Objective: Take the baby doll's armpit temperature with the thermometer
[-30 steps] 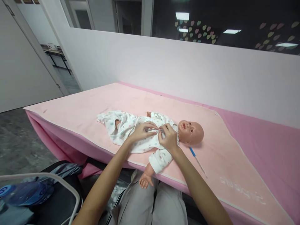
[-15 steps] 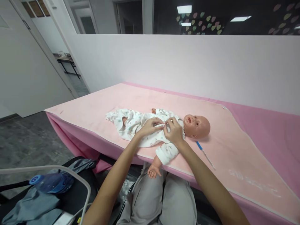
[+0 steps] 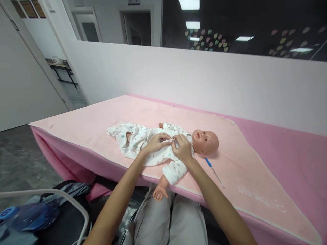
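A baby doll point(image 3: 205, 142) lies on its back on the pink mat, its head to the right. It wears a white patterned romper point(image 3: 158, 158), and one arm hangs over the table's near edge. My left hand point(image 3: 156, 143) is closed on the front edge of the romper at the chest. Beside it, my right hand point(image 3: 182, 147) pinches the same front opening with thumb and fingers. The fingertips of both hands nearly meet there; any fastener between them is too small to make out. Right of the doll's near shoulder lies a thin thermometer point(image 3: 214, 172) with a blue end.
A pink mat point(image 3: 245, 163) covers the table, with a darker pink cloth point(image 3: 288, 146) beneath. A white wall point(image 3: 191, 78) with a dark window stands behind. At lower left, a chair holds a blue-capped bottle point(image 3: 33, 216) and grey cloth, with a pale curved tube point(image 3: 68, 200) in front.
The camera view has shifted, so the whole scene sits a little further left and lower. Both hands stay at the romper's front with only slight finger movement.
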